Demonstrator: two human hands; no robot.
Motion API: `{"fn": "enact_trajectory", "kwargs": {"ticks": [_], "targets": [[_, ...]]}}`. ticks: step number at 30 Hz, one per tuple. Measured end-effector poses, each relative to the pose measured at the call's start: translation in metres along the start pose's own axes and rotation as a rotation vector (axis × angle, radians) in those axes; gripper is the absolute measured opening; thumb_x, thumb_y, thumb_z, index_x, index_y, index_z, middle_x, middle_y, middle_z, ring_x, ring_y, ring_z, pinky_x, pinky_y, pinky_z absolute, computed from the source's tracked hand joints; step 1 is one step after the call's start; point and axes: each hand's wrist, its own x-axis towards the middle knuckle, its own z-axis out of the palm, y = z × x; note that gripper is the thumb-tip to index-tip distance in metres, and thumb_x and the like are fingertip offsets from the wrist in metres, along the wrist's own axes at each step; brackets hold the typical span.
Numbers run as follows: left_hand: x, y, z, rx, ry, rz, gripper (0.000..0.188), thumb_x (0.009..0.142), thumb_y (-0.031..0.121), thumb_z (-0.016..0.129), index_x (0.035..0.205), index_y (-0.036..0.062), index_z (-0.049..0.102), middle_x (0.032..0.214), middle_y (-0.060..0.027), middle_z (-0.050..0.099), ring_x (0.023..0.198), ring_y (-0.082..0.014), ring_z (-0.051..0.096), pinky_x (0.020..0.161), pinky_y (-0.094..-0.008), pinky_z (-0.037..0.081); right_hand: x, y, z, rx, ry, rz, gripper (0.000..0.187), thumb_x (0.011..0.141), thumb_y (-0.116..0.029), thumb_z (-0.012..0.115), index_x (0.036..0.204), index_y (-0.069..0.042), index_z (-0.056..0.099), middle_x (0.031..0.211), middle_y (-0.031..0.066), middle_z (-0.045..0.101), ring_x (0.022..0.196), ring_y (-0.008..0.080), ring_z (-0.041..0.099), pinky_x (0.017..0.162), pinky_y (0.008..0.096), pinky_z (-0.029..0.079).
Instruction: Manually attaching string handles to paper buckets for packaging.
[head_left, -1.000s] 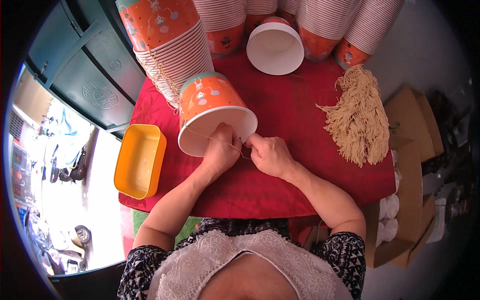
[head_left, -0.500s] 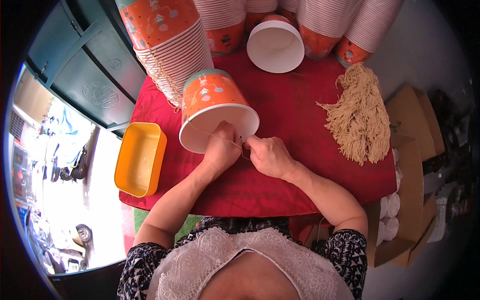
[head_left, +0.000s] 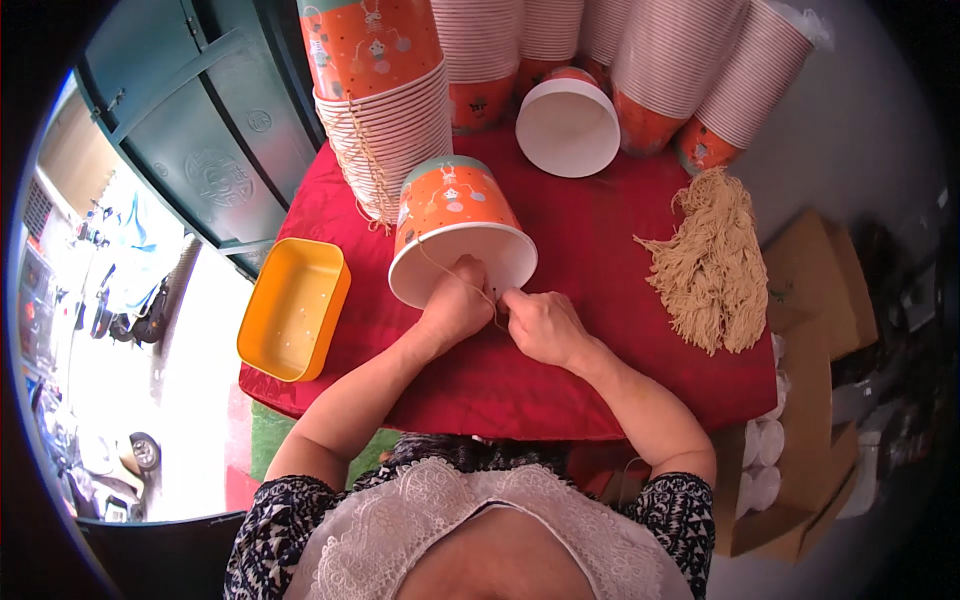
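Observation:
An orange paper bucket with a green band and a white rim lies on its side, its mouth toward me. A thin tan cord is attached at the left of the rim and runs across the mouth to its right side. My left hand reaches into the mouth near the lower right rim, fingers curled; what they grip is hidden. Just outside the rim, my right hand is closed with thumb and forefinger pinched, where the cord makes a small loop between both hands. The pinched tips are too small to see clearly.
Tall stacks of nested buckets stand at the back, cords hanging down the left one. Another bucket lies mouth toward me. A yellow tub is at left, a pile of tan cords at right. Cardboard boxes flank the red-covered table.
The whole view has shifted a little, so the table's things sit lower or farther right. Both hands stay at the bucket's rim, the right one still pinched; the cord's path looks much the same.

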Motion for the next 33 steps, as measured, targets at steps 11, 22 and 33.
{"fn": "enact_trajectory", "kwargs": {"ticks": [11,22,33], "targets": [[0.001,-0.003,0.004,-0.035,-0.082,-0.034,0.016,0.078,0.010,0.064,0.084,-0.0047,0.062,0.086,-0.0266,0.063,0.081,-0.0427,0.063,0.071,-0.0476,0.051,0.014,-0.008,-0.050,0.093,0.322,-0.165,0.015,0.081,-0.006,0.063,0.067,-0.004,0.056,0.058,0.0115,0.058,0.050,0.0290,0.060,0.045,0.0367,0.046],[-0.009,0.008,-0.005,-0.072,-0.011,0.036,0.013,0.077,0.007,0.059,0.080,-0.0056,0.062,0.079,-0.0270,0.064,0.074,-0.0446,0.064,0.066,-0.0483,0.053,0.035,0.006,-0.022,-0.057,0.281,0.303,0.033,0.090,-0.026,0.057,0.082,0.005,0.064,0.073,0.0288,0.062,0.073,0.0461,0.063,0.065,0.0527,0.050],[-0.098,0.059,-0.111,-0.513,0.496,0.194,0.001,0.085,-0.002,0.060,0.085,-0.0023,0.061,0.074,-0.0111,0.057,0.062,-0.0182,0.056,0.058,-0.0288,0.046,0.018,-0.036,-0.077,0.066,0.397,0.349,0.030,0.092,-0.022,0.055,0.081,0.005,0.064,0.071,0.0273,0.061,0.069,0.0432,0.064,0.059,0.0477,0.049]]}}
